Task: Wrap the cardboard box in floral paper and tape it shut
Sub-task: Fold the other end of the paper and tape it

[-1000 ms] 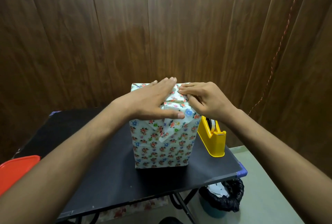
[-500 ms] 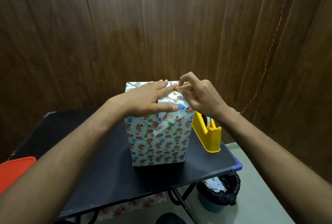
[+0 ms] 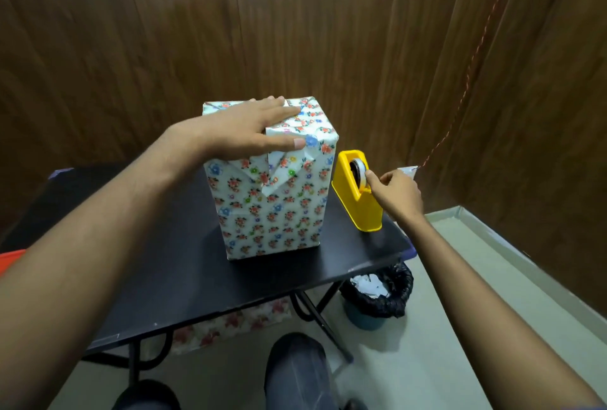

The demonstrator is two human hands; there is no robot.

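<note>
The tall box wrapped in white floral paper (image 3: 272,199) stands upright on our small black folding table (image 3: 184,271), pretty much mid-table. Our left hand (image 3: 244,128) lies flat across its top, fingers straight, pressing the folded flaps down. Just right of the box sits the yellow plastic tape dispenser (image 3: 358,192), where our right hand (image 3: 395,194) has curled fingers at the tape roll (image 3: 358,170); can't tell if we've actually pinched tape. On the floor below is a black-lined bin (image 3: 377,294).
</note>
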